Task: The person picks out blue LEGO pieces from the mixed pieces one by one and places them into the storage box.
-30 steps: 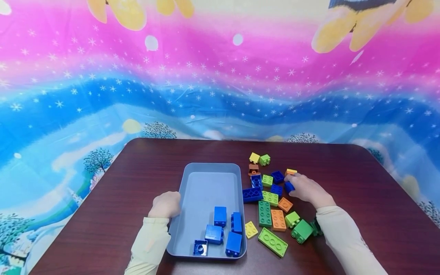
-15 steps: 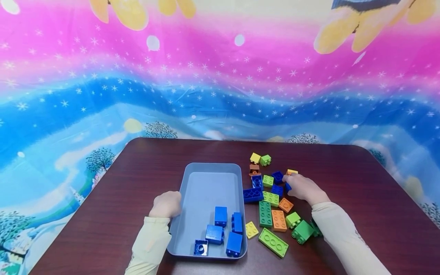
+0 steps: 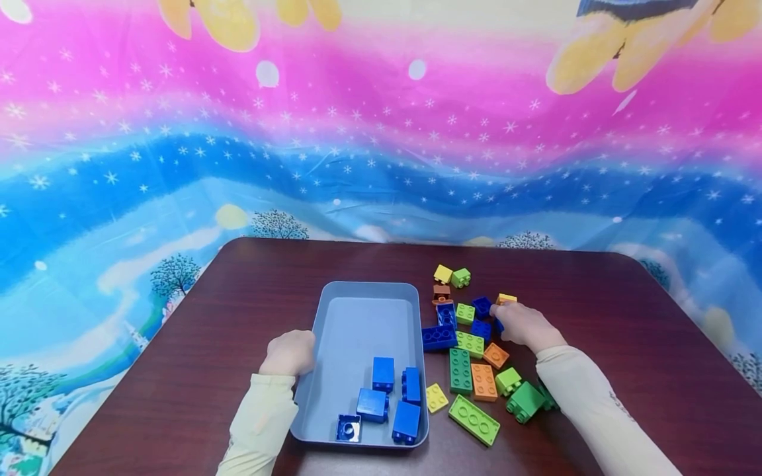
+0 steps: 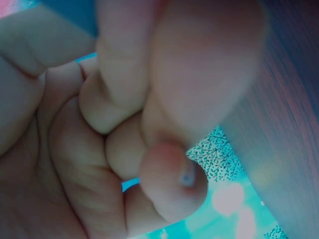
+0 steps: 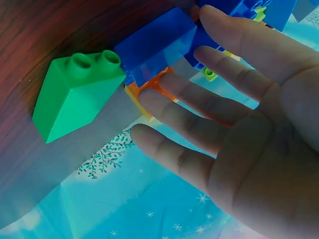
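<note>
Item 1: rect. blue plastic brick (image 5: 157, 47), qty 1. Pos.: on dark reddish-brown wood-look table (image 3: 268, 277), rt of tray, mostly hidden by R hand in head view. Long axis, R-wrist view: slanting lower left to upper rt; studded end points lower left, twd green plastic sloped brick (image 5: 75, 94) w/ 2 studs.

R hand (image 3: 526, 325): open, fingers spread & near straight, tips close by Item 1; contact can't be told. Orange plastic brick (image 3: 507, 299) just beyond hand.

Item 2: shallow grey-blue tray (image 3: 357, 324), rect., rounded corners. Long axis approx. near-to-far, short end facing person.

L hand (image 3: 288, 354): fingers curled, gripping tray's L rim.

Tray contents: 5 blue bricks (image 3: 372, 405), near half; incl. 1 small sq., hollow side up.

Loose, rt of tray: mixed lot, incl. long lime-green plastic brick (image 3: 474, 420), hollow side up, axis slanting from far left to near rt; 8-stud green plastic brick (image 3: 460, 371), axis near-to-far, beside orange 6-stud plastic brick (image 3: 484, 382).
</note>
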Demonstrator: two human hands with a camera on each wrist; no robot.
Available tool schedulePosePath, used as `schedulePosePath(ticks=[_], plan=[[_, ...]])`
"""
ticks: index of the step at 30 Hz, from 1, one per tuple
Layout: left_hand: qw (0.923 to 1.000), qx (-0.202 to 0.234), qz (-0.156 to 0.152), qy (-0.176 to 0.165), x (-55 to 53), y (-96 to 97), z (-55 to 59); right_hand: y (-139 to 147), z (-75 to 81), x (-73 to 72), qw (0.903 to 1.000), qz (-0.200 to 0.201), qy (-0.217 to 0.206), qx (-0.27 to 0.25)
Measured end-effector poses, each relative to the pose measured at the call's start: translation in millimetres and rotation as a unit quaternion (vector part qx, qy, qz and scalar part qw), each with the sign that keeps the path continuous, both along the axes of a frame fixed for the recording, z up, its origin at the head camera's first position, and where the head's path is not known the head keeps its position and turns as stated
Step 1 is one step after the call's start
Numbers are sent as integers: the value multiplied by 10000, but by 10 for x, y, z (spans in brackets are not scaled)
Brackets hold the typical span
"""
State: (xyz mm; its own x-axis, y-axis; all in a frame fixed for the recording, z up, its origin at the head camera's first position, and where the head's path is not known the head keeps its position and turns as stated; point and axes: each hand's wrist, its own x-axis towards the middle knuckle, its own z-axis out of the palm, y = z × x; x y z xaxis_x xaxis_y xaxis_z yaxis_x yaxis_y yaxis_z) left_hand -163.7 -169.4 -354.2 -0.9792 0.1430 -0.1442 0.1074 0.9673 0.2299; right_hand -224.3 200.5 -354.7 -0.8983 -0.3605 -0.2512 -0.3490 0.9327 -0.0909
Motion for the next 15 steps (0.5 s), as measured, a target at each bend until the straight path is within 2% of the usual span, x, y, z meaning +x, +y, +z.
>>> schedulePosePath(ticks=[15], plan=[[10000,5,59,-15,-7,0,-33,21,-27,-13,9999,-4,-83,92]])
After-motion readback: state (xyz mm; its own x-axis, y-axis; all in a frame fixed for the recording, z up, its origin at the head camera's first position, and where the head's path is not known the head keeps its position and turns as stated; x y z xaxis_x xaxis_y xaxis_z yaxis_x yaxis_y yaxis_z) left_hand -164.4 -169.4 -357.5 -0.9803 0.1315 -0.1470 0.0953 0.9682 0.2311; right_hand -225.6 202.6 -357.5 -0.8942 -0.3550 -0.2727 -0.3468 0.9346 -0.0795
